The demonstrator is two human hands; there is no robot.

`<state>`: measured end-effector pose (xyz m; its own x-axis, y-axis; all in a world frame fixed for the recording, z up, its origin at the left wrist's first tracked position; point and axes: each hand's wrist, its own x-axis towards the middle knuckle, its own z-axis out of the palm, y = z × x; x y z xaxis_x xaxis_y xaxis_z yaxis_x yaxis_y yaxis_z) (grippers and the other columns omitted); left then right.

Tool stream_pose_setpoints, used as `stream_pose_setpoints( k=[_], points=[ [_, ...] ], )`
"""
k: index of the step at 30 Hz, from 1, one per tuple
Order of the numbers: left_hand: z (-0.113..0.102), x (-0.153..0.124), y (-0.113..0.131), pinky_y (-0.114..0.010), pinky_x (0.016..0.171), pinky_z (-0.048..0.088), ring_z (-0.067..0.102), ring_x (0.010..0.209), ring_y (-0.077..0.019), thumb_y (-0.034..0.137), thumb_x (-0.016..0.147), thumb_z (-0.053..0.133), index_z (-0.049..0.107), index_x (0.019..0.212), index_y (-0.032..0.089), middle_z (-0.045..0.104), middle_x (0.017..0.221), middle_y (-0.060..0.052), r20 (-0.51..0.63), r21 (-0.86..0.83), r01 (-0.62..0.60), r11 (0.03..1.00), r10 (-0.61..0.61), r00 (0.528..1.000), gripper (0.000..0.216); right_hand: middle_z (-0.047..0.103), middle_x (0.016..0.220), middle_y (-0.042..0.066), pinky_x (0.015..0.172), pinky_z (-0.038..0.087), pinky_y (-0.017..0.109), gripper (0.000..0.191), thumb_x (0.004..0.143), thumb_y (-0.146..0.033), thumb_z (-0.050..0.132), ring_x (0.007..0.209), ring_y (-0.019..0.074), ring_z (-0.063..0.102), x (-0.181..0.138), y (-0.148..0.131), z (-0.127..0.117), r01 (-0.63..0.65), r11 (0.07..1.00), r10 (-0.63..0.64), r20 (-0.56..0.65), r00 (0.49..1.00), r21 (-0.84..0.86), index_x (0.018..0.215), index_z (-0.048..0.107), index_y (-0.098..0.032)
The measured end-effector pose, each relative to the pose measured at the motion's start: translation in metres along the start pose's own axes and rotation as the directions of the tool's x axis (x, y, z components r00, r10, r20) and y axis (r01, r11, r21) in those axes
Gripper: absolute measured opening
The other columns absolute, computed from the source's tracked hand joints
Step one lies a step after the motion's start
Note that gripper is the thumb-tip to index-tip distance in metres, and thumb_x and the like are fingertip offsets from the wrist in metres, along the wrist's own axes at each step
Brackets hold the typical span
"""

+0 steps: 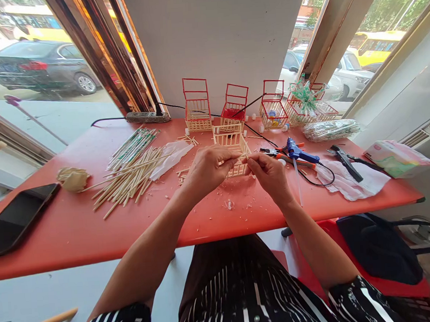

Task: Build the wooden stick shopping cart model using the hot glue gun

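My left hand (211, 167) and my right hand (268, 173) meet with pinched fingertips over the front of a small wooden-stick cart basket (231, 139). Between the fingertips is a short pale piece of wooden stick (245, 156), mostly covered by the fingers. The basket stands upright on the red table (211, 224), its lower part partly hidden behind my hands. Stick crumbs and glue scraps (229, 205) lie in front of it.
Little stick carts with red handles (197, 104) line the wall. Loose wooden sticks (129, 185) and a phone (20, 219) lie left. On the right are a blue glue gun (297, 151) with its cord, pliers (272, 151), a black tool (346, 162) and a tissue pack (399, 158).
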<state>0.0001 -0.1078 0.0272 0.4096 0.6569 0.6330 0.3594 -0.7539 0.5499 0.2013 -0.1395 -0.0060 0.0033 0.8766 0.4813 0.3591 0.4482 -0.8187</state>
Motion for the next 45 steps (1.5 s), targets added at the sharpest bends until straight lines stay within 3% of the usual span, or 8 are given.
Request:
stream_pose_setpoints(
  k=[21,31,45],
  points=[
    [0.0001,0.0002,-0.0009,-0.031,0.080,0.059,0.079,0.085,-0.0217,0.015,0.093,0.069,0.088,0.099,0.022,0.086,0.090,-0.005,-0.006,-0.010,-0.023,1.000,0.023,1.000,0.021,0.072,0.069,0.000,0.062,0.042,0.026,0.025,0.099,-0.040,0.064,0.061,0.0122,0.055,0.0002,0.0000,-0.0002,0.003,1.000,-0.004,0.012,1.000,0.025,0.089,0.075,-0.020],
    [-0.0002,-0.0001,-0.0005,-0.030,0.083,0.059,0.079,0.088,-0.0213,0.013,0.093,0.068,0.088,0.099,0.022,0.086,0.093,-0.005,-0.005,-0.012,-0.019,1.000,0.019,1.000,0.022,0.072,0.069,0.000,0.061,0.042,0.026,0.031,0.099,-0.048,0.065,0.061,0.0125,0.054,0.0001,-0.0001,0.0000,0.001,1.000,-0.001,0.013,1.000,0.010,0.089,0.076,-0.020],
    [-0.0015,0.0002,0.0006,-0.032,0.083,0.058,0.078,0.087,-0.0217,0.015,0.093,0.068,0.087,0.100,0.022,0.085,0.090,-0.004,0.016,-0.013,-0.011,1.000,0.011,1.000,0.021,0.071,0.068,0.000,0.062,0.043,0.026,0.026,0.099,-0.042,0.064,0.061,0.0124,0.057,0.0001,-0.0014,-0.0002,0.016,0.999,-0.016,0.012,1.000,0.029,0.088,0.074,-0.020]
  ],
)
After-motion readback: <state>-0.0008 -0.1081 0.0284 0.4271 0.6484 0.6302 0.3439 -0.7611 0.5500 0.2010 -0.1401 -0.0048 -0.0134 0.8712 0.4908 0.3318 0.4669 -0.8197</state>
